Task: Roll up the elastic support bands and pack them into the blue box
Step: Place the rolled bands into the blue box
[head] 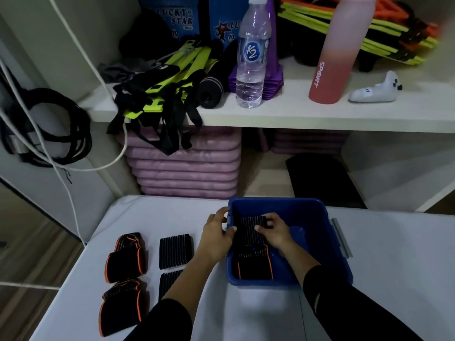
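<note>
The blue box (pixel 317 232) stands on the white table. Inside it, along the left wall, lies an orange-trimmed black band (pixel 253 265). Above that, my right hand (pixel 273 232) holds a black ribbed band (pixel 248 226) down in the box. My left hand (pixel 218 231) grips the box's left rim, thumb touching the same band. On the table to the left lie two black ribbed bands (pixel 175 251) (pixel 170 283) and two orange-trimmed bands (pixel 126 257) (pixel 121 307). My left forearm covers part of the nearer ribbed band.
A shelf (pixel 295 114) above holds a water bottle (pixel 251 60), a pink sport bottle (pixel 334 57), a rolled black band (pixel 209 91), neon straps (pixel 157 89) and a white game controller (pixel 374 91). Purple mats (pixel 187 168) sit below. Cables (pixel 49 134) hang at left.
</note>
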Tool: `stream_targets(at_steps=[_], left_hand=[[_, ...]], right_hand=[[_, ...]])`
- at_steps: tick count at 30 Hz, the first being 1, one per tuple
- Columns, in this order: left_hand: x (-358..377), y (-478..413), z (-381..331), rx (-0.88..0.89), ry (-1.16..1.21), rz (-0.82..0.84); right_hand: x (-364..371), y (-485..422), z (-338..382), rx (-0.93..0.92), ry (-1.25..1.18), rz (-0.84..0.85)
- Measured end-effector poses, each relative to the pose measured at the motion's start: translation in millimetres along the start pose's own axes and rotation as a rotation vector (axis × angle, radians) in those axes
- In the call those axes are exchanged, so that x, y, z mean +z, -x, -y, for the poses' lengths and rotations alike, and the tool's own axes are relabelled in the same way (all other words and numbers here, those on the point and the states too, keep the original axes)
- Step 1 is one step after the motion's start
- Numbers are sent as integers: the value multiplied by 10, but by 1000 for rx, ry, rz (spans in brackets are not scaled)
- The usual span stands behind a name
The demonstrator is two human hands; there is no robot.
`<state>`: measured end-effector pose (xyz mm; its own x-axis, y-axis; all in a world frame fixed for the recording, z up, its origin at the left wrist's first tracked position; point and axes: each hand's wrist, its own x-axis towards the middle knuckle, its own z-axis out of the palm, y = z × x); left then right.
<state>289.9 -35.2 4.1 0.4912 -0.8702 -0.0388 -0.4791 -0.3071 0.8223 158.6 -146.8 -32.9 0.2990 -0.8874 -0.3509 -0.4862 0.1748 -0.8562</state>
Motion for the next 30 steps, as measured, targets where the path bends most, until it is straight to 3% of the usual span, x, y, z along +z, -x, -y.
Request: stream_targets(at_steps=[6,10,20,24,26,28,30], left_hand=[[40,21,55,4,42,-19],[74,45,34,4,48,-26],[32,57,-10,-32,40,13],[-33,104,-8,-17,19,18],[-108,183,29,-19,26,-11],[-223,307,130,-8,13,-104],[-347,486,315,-38,-8,-235]], right_hand=[[55,-35,-111,-82,115,-94],[60,-38,-140,-10,108,-173],[58,-63,-148,15,391,-14],[-19,68,-28,124,340,68],[-48,238,89,22,309,-31],[-24,521,233,-245,212,-196],[94,884,395,-433,93,-172]])
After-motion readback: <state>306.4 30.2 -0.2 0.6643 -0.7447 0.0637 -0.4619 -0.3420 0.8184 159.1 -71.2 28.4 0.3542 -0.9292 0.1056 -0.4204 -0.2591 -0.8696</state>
